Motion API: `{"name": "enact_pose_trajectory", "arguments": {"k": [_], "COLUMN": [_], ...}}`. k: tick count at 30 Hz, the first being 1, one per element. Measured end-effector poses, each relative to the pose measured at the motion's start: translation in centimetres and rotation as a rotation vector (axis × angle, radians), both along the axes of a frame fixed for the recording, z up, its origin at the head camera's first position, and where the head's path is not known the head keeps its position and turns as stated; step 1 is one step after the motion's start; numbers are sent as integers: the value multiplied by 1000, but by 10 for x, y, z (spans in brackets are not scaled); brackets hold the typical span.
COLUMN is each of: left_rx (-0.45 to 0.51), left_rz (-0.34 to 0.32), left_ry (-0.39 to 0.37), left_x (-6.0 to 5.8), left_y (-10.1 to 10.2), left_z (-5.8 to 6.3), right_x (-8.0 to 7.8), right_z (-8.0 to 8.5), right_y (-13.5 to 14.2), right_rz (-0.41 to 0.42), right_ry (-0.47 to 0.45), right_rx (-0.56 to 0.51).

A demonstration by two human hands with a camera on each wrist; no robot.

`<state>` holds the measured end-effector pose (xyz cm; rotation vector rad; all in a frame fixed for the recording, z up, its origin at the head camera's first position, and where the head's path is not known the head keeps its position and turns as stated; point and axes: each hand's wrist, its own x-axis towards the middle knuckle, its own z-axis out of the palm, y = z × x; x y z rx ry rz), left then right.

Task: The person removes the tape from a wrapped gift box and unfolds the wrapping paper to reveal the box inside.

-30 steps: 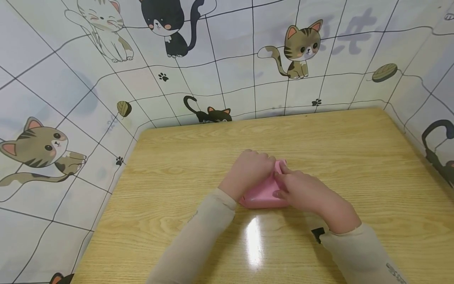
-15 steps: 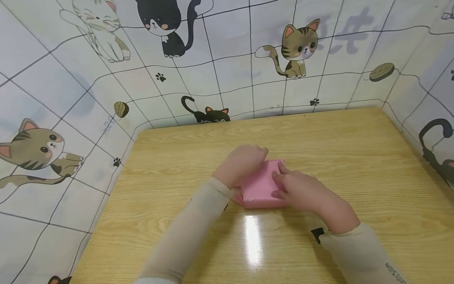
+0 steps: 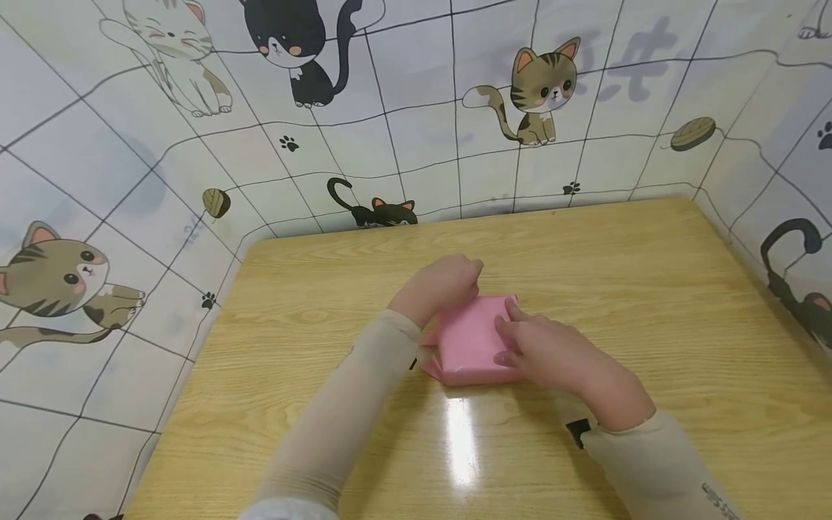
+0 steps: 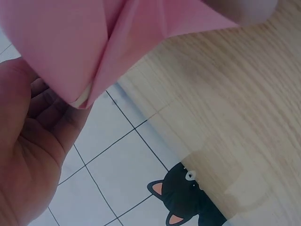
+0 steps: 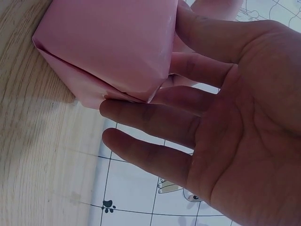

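Head view, taken with 12 o'clock toward the back wall [image 3: 425, 144], shows a pink parcel [image 3: 471, 336] sitting on the wood-grain surface [image 3: 611, 274], apart from that surface's borders at 9, 12 and 3 o'clock. The left hand [image 3: 438, 285] is at the parcel's 11 o'clock corner, fingers bent round it; the left wrist view shows them gripping there, their tips hidden behind the paper. The right hand [image 3: 549, 350] lies at 3 o'clock, its fingers spread and nearly straight, resting against the parcel's end; in the right wrist view the little finger extends free of the paper.

At 8 o'clock a loose paper flap [image 3: 432, 371] sticks out from the parcel, past its folded side. The parcel's 6 o'clock edge runs fairly straight and faces the person, with a bright glare streak [image 3: 461, 440] on the wood below it.

For room, the widest stretch of wood runs from the right hand out toward 3 o'clock; another spreads toward 9 o'clock beyond the left sleeve [image 3: 344, 404]. Toward 12 o'clock the strip looks narrower, ending where the cat-printed wall meets the board. Toward 6 o'clock the wood runs out of frame between the two forearms, the right sleeve [image 3: 653, 462] slanting in from 5 o'clock with a small black piece [image 3: 576, 432] beside its cuff.
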<state>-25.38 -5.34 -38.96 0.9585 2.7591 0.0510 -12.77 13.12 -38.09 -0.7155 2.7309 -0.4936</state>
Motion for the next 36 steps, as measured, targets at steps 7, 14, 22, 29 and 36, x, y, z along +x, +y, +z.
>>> {"name": "enact_pose_trajectory", "arguments": {"k": [7,14,22,29,36], "left_rx": [-15,-23,-34,-29,106], "left_rz": [8,21,73,178,215], "left_ry": [7,-28,-75,-103,-124], "left_x": [-4,-15,-22,-28,-32], "left_y": [-3,0,-2,-10,-17], "left_z": [-4,-8,-15,-26,-25], "right_x": [0,1,1,2,2], "right_z": [1,1,1,-2,0], "right_y": [-1,-1,-2,-2,-2], "right_rz": [-7,-14,-35,-40,-46], "right_ry": [-10,-33,-44,-44,-35], "right_rx": [6,4,0,-2,-4]}}
